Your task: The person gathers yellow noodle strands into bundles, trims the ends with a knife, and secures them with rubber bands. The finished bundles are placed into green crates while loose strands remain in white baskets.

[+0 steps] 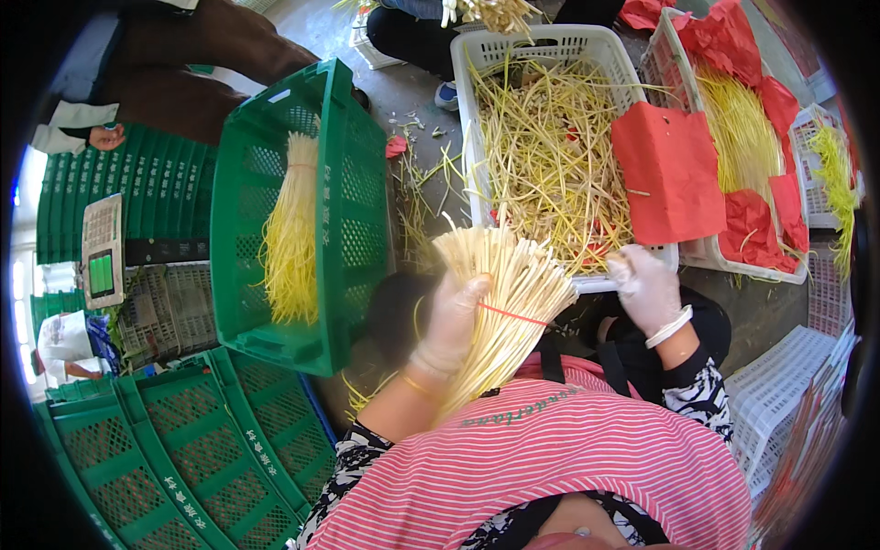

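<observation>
My left hand (450, 320), in a thin translucent glove, grips a bundle of pale yellow chives (512, 275). A red rubber band (512, 314) circles the bundle, its cut white ends fanning out and away from me. Gloved too, my right hand (646, 282) is held apart from the bundle, by the near rim of a white plastic crate (474, 172). Its fingers are curled in, and I see nothing clearly held between them. Loose chive stalks and trimmings (550, 158) fill that crate.
A green plastic crate (357, 206) on the left holds another banded chive bundle (292, 227). At the right, red paper (670, 172) hangs over a white crate of loose chives (735, 130). Further left are a digital scale (103, 251), stacked green crates (192, 440) and other people.
</observation>
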The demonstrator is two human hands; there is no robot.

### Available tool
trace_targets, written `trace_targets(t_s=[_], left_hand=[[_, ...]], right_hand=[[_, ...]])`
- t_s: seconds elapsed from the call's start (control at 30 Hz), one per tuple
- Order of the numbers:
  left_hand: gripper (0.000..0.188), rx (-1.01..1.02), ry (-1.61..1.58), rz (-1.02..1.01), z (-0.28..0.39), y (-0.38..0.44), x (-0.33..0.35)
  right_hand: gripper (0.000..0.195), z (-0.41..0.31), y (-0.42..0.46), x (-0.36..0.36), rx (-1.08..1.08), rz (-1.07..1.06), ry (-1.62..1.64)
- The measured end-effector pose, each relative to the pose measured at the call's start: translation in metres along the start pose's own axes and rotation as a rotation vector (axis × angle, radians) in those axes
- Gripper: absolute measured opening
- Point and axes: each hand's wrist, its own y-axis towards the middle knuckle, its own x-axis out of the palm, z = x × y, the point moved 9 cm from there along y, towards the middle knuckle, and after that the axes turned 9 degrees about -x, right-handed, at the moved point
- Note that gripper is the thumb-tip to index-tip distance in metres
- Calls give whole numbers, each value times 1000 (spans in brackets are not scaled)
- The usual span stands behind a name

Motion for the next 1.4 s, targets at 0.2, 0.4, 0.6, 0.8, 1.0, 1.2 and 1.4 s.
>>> trace_targets(t_s=[0.2,0.4,0.6,0.8,1.0,1.2,1.4], left_hand=[[45,-46,-72,-76,0,-1,6],[45,-44,-135,-134,-3,-3,9],[46,-97,-52,-145,-5,-2,11],[44,-117,-68,-161,-7,-1,12],[44,-111,71,-74,-5,-3,9],[46,-39,7,-172,2,-8,22],[45,-88,1,-133,-5,-6,17]], right_hand=[[26,-37,2,32,-395,-220,70],[26,-14,15,10,-185,18,110],[26,8,14,3,-82,138,59],[27,1,15,18,-225,-22,92],[29,-42,5,30,-537,-168,38],[25,-26,15,4,-324,76,-43],[31,-7,22,-20,-80,214,-104]])
